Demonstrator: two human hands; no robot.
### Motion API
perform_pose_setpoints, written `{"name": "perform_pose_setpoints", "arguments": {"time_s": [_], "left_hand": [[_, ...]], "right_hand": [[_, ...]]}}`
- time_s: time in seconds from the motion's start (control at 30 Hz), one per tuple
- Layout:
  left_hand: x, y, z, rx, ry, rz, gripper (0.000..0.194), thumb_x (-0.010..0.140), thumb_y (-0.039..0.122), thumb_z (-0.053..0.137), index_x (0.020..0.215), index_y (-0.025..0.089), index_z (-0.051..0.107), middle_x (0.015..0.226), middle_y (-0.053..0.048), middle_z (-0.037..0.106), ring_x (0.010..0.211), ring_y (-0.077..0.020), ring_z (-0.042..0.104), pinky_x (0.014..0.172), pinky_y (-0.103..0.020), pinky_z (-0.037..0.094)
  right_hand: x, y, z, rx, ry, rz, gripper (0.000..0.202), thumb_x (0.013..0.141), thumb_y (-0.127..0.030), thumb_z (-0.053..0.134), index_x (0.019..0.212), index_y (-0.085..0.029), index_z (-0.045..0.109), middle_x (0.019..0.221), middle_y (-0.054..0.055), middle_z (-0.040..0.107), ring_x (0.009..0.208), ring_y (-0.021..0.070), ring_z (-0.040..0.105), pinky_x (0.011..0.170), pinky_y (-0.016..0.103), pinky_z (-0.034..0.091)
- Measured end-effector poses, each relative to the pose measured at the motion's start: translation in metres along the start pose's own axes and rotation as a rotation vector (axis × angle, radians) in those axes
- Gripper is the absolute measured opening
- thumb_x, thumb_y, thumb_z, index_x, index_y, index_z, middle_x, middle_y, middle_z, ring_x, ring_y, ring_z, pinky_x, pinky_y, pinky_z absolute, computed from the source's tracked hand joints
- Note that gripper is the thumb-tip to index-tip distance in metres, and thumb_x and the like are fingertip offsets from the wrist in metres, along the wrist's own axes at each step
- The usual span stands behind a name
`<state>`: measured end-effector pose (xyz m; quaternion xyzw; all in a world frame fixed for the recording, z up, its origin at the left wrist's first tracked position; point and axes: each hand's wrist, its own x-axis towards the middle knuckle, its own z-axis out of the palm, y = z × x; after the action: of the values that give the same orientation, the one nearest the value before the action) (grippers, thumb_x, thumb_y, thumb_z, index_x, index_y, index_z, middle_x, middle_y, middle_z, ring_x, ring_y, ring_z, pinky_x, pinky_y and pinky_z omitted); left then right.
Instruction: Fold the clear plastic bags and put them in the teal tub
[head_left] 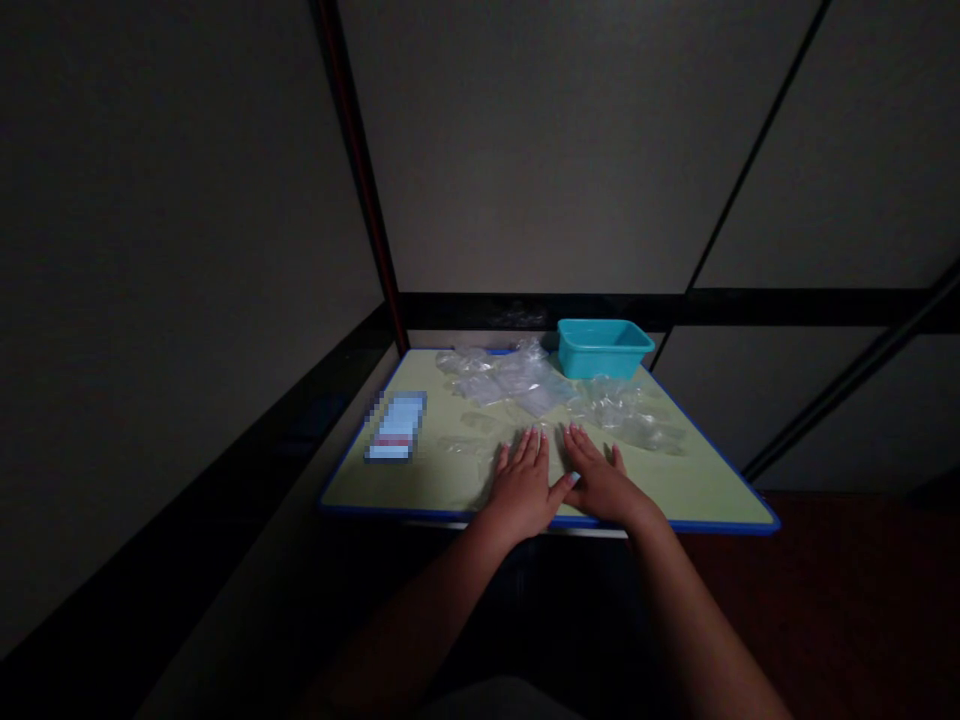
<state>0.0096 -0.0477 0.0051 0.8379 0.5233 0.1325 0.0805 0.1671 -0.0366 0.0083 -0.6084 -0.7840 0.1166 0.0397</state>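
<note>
My left hand (523, 488) lies flat, fingers stretched forward, over a clear plastic bag (472, 450) near the table's front edge. Beside it, my right hand (596, 480) is also spread flat, its fingertips pointing away from me. The hands are close together, with the left thumb reaching to the right hand. Past the fingertips, crumpled clear plastic bags (525, 380) cover the back middle of the table. More clear plastic (619, 405) lies to the right, beyond my right hand.
The pale yellow-green table (420, 488) has a blue rim. A turquoise plastic basket (604, 350) stands at its back right. A pixelated phone-like rectangle (399, 425) lies at the left. Grey wall panels (540, 150) rise behind and at the left.
</note>
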Motion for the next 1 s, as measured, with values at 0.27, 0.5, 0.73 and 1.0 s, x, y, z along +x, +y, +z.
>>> {"name": "perform_pose_setpoints", "arguments": {"time_s": [0.27, 0.5, 0.73, 1.0], "left_hand": [[0.001, -0.008, 0.003, 0.018, -0.087, -0.073, 0.075, 0.094, 0.059, 0.018, 0.147, 0.006, 0.024, 0.154, -0.014, 0.018, 0.144, -0.0236, 0.011, 0.115, -0.050, 0.012], [-0.026, -0.060, -0.014, 0.051, -0.036, -0.194, 0.067, 0.093, 0.053, 0.034, 0.145, 0.012, 0.030, 0.153, -0.017, 0.019, 0.143, -0.0288, 0.015, 0.111, -0.057, 0.014], [-0.043, -0.097, -0.037, -0.496, 0.296, -0.403, 0.049, 0.091, 0.043, 0.045, 0.130, 0.014, 0.049, 0.143, -0.016, 0.044, 0.136, -0.0281, 0.033, 0.112, -0.044, 0.024], [-0.048, -0.098, -0.061, -1.695, 0.040, -0.811, 0.039, 0.098, 0.037, 0.033, 0.111, 0.008, 0.054, 0.091, -0.015, 0.069, 0.083, -0.0218, 0.068, 0.085, -0.036, 0.050]], "right_hand": [[0.000, 0.002, 0.008, -0.081, 0.000, -0.067, 0.087, 0.081, -0.055, 0.045, 0.151, -0.016, 0.011, 0.156, 0.012, 0.012, 0.143, 0.0247, 0.011, 0.111, 0.059, 0.006], [-0.002, -0.001, 0.006, -0.064, -0.002, -0.047, 0.093, 0.080, -0.068, 0.042, 0.151, -0.018, 0.008, 0.156, 0.011, 0.012, 0.144, 0.0264, 0.009, 0.111, 0.058, 0.006], [-0.003, -0.003, 0.004, -0.049, -0.001, -0.033, 0.096, 0.079, -0.073, 0.040, 0.151, -0.018, 0.009, 0.156, 0.011, 0.013, 0.144, 0.0264, 0.010, 0.112, 0.058, 0.006], [-0.003, -0.002, 0.006, -0.026, 0.016, -0.036, 0.101, 0.075, -0.077, 0.042, 0.151, -0.018, 0.009, 0.156, 0.011, 0.015, 0.143, 0.0284, 0.011, 0.112, 0.058, 0.007]]}}
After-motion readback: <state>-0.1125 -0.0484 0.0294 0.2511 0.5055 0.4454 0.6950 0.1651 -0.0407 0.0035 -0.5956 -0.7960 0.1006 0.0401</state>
